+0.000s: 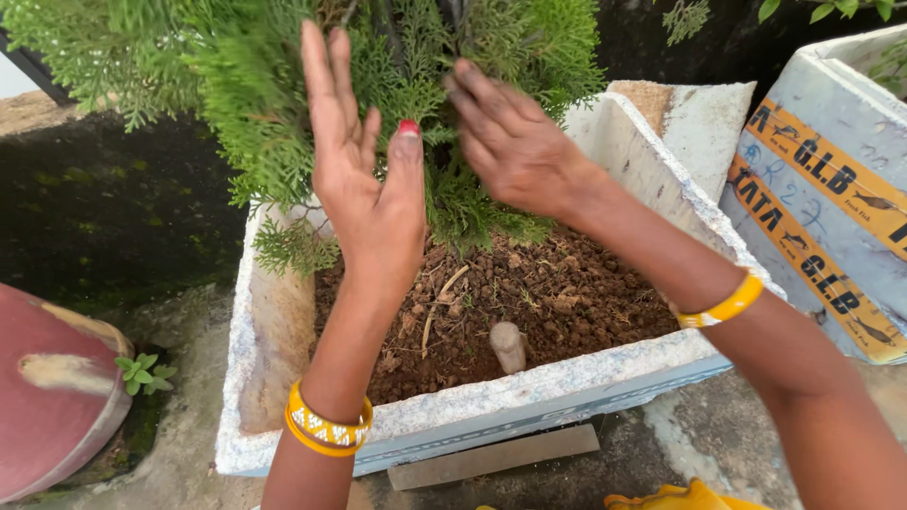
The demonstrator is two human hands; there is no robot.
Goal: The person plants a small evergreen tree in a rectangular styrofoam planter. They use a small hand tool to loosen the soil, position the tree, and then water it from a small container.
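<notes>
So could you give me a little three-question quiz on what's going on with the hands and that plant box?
1. True or false: the left hand grips the short stub that stands in the soil.
2. What do both hands reach into? A) the red drum B) the green conifer foliage C) the taped box
3. What does each wrist wear?

Key
1. False: the stub stands alone near the front wall of the white foam planter, and the left hand is open, up at the foliage.
2. B; the right hand is in it too.
3. Yellow bangles.
</notes>
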